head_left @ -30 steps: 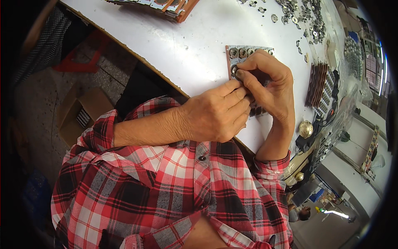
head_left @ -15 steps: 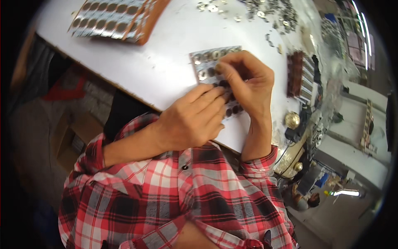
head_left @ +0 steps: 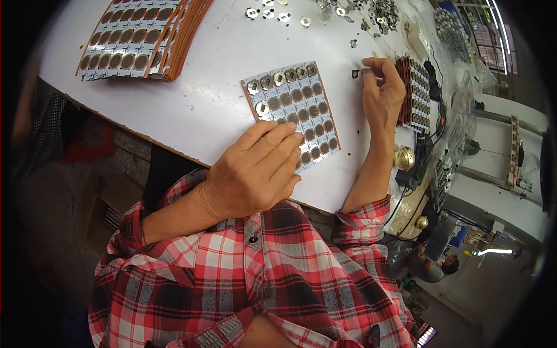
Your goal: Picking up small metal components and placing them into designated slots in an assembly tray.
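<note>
A panel of joined circuit boards (head_left: 299, 95) lies on the white table, with rows of round dark pads. Silvery metal pieces sit along its far row, and one metal piece (head_left: 262, 108) is at the left end of the following row. My left hand (head_left: 255, 165) rests over the panel's near left part, fingers extended, covering some pads. Right of the panel, my right hand (head_left: 383, 95) is raised with thumb and forefinger apart and nothing visible between them. A small dark metal piece (head_left: 355, 73) lies just beside its fingertips.
A tall stack of similar panels (head_left: 125, 40) stands at the far left. Another stack (head_left: 412, 95) is beyond my right hand, near black cables and a round brass-coloured object (head_left: 404, 158). Loose metal pieces (head_left: 383, 14) are scattered at the back. A person (head_left: 432, 268) is in the background.
My right hand has moved off the panel to the right, and its thumb and forefinger have parted. My left hand stays on the panel. The view has shifted slightly, and more of the panel shows.
</note>
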A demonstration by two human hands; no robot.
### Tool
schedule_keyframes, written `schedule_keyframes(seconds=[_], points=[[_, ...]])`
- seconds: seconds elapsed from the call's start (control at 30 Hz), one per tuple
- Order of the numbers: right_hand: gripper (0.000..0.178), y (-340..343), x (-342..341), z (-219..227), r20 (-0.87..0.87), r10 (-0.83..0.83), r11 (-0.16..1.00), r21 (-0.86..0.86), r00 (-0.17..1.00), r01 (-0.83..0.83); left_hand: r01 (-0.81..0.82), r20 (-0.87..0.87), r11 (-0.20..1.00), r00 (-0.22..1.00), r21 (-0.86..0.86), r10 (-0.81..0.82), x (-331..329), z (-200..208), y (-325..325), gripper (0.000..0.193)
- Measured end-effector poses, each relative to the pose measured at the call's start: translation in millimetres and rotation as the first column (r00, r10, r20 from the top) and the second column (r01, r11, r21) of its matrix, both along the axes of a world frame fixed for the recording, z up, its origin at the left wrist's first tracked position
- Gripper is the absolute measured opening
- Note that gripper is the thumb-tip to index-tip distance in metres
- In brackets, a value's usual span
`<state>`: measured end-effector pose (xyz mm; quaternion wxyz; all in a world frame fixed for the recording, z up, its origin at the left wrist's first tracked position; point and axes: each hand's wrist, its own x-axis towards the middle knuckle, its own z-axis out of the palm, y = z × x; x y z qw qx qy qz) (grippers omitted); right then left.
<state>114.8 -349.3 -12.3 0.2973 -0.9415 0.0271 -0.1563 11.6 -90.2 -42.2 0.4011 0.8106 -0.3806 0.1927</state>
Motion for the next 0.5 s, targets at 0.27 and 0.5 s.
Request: schedule_keyframes(seconds=[0.27, 0.5], points=[[0.010, 1, -12, 10, -0.046, 0.180, 0.977, -0.111, 0.983, -0.184, -0.001, -0.009, 1.000, 1.000, 0.021, 0.001, -1, 1, 0, 0.039], [0.010, 20, -17, 14, -0.094, 0.117, 0.974, 0.204, 0.989, -0.096, -0.011, 0.015, 1.000, 1.000, -0.025, 0.012, 0, -3, -1, 0.039]])
